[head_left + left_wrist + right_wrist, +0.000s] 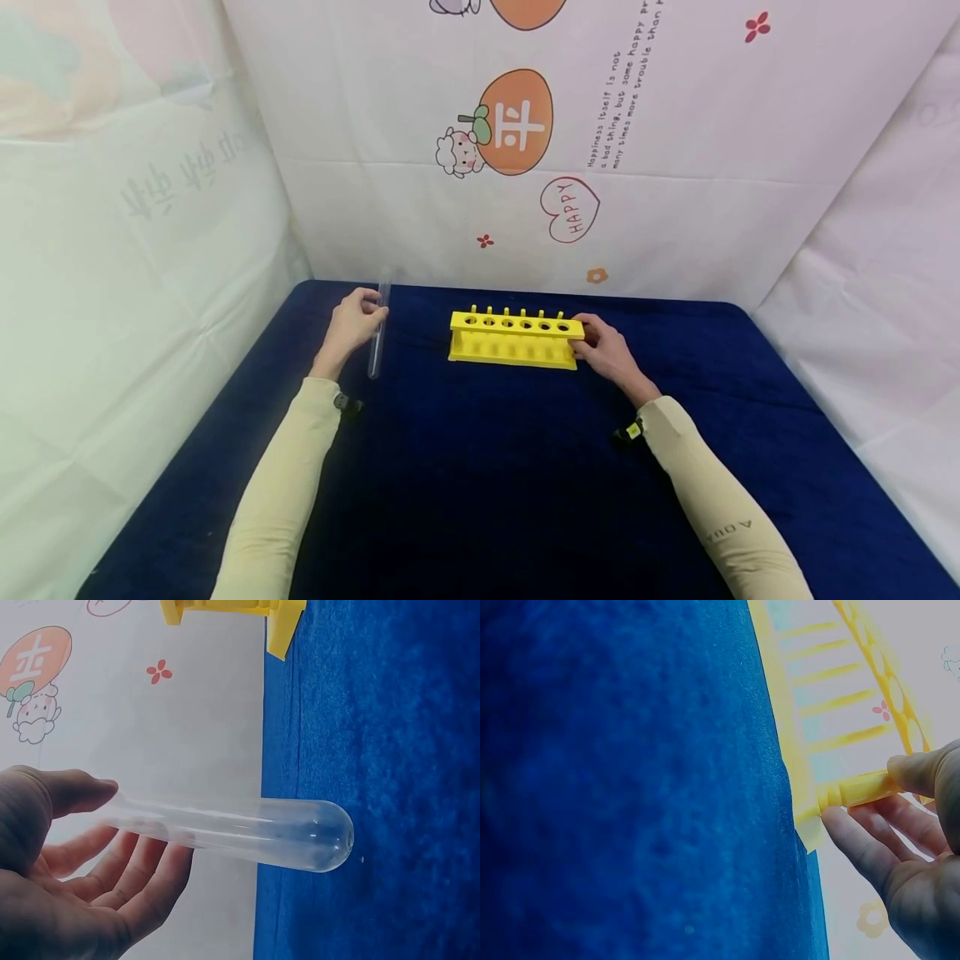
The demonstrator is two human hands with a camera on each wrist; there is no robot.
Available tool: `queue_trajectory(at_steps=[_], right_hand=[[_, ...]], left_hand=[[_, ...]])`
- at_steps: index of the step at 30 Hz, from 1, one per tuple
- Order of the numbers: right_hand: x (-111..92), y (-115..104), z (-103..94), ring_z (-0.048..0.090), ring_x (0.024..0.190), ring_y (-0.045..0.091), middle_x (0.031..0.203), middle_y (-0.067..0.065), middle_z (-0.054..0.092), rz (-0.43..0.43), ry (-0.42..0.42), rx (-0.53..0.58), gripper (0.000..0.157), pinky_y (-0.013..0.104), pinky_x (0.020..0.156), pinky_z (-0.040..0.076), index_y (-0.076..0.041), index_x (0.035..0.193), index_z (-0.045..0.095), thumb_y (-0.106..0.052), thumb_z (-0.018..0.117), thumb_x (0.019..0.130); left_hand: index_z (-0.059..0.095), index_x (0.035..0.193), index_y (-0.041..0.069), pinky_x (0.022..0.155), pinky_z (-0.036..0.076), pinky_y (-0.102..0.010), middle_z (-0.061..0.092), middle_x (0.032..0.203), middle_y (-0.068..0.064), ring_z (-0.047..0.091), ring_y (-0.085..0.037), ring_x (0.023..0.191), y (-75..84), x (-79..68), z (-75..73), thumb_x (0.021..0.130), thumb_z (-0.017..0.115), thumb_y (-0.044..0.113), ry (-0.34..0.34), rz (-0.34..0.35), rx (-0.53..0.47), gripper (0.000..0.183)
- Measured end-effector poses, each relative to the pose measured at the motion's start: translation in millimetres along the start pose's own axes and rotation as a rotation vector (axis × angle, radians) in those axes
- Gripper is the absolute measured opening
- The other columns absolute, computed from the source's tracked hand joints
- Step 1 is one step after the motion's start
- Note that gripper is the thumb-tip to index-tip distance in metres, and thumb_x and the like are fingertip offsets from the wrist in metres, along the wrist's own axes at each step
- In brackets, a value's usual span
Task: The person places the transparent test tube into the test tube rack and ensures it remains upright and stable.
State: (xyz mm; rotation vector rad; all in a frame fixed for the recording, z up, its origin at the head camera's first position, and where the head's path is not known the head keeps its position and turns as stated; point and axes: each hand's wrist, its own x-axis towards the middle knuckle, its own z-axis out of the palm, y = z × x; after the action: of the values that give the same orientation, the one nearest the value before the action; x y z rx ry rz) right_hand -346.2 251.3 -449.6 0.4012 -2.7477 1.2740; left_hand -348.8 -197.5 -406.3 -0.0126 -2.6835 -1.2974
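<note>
My left hand (356, 323) pinches a clear test tube (377, 346), held nearly upright to the left of the rack. In the left wrist view the tube's rounded closed end (322, 835) points toward the blue cloth, and the thumb and fingers (161, 874) grip it farther up. A yellow test tube rack (517, 350) stands on the cloth, with a row of round holes and several pegs along its back; no tube shows in it. At its right end my right hand (609, 350) grips the rack's end post (862, 789) between thumb and fingers.
Dark blue cloth (480, 467) covers the table. Behind it hangs a white printed sheet (390, 208), and further white sheets (135, 333) close in the left and right sides. A wrist camera (348, 405) sits on the left wrist, another (628, 432) on the right.
</note>
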Motion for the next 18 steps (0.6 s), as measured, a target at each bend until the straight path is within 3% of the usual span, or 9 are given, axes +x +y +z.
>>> queue_trajectory(at_steps=[18], right_hand=[[1,1,0.3,0.066,0.102,0.035,0.120,0.023,0.063,0.004,-0.006,0.012,0.043,0.041,0.078,0.061,-0.010,0.137,0.047,-0.015,0.062,0.097]], left_hand=[[0.053,0.133,0.007,0.067,0.060,-0.034,0.069,0.110,-0.015,0.070,-0.028,0.086,18.8,5.8,14.7,0.097,0.060,0.024,0.053,0.048,-0.082,0.041]])
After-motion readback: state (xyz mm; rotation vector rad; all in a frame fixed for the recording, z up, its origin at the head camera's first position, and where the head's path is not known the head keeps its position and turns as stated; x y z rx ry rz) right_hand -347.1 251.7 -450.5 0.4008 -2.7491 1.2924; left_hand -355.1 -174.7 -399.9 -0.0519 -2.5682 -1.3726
